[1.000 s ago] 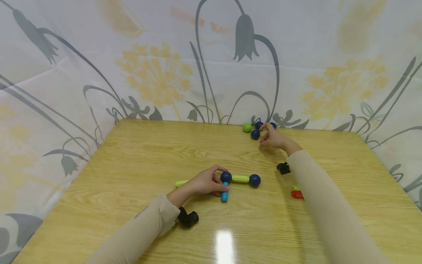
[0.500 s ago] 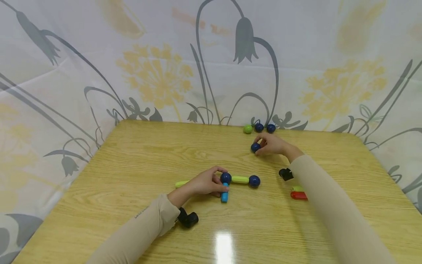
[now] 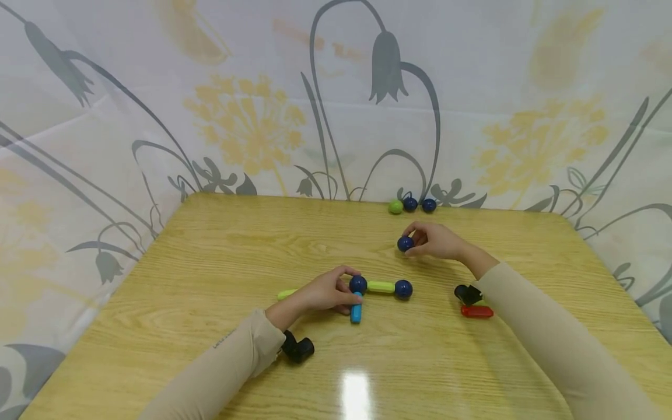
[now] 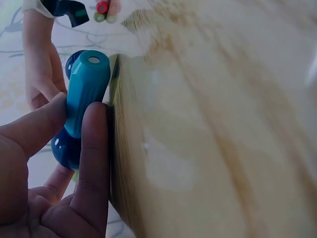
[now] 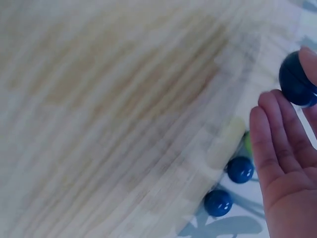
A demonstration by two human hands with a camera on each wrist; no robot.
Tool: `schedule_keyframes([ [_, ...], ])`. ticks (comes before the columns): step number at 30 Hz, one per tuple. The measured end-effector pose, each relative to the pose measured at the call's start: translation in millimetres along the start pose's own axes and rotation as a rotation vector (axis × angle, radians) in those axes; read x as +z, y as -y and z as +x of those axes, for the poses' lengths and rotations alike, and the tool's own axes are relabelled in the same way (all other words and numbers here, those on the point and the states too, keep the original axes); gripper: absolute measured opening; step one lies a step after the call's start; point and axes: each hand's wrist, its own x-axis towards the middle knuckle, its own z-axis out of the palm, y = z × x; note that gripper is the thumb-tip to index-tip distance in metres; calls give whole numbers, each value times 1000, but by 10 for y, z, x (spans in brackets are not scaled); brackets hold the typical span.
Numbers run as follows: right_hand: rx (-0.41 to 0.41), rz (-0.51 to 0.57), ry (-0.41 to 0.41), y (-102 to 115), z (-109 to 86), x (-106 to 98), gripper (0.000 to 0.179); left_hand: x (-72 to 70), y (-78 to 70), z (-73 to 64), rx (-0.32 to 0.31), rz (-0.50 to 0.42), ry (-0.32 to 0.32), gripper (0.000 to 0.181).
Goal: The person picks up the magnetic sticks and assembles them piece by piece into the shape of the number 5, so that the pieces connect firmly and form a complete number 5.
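Toward the tabletop's far edge, my right hand (image 3: 438, 241) pinches a dark blue ball (image 3: 405, 243) | mid-table, my left hand (image 3: 326, 290) grips the ball-and-rod figure (image 3: 380, 286) at its light blue rod (image 3: 356, 312) | step, I judge: carrying ball over | next: seating it on a free rod end.

Looks like a makeshift recording corner set up indoors, most likely in a home or a small studio; which of the two can't be told. A light wooden table (image 3: 210, 256) with rounded corners is boxed in on three sides by a hung sheet (image 3: 252, 116) printed with grey bellflowers and yellow dandelion heads, so the room behind is hidden completely. Toy building bits are scattered on the tabletop: dark blue balls (image 3: 420, 205), a green ball (image 3: 395, 207), a red stick (image 3: 477, 311). A ceiling light is reflected as a glare patch (image 3: 357, 394) on the glossy surface, so indoor lighting is suggested.
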Motion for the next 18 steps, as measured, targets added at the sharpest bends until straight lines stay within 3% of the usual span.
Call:
schedule_keyframes([
  [7, -79, 35, -59, 108, -164, 110, 35, -9, 13, 13, 2, 12, 2, 51],
  [18, -136, 62, -55, 305, -434, 302, 35, -9, 19, 28, -11, 14, -4, 46],
])
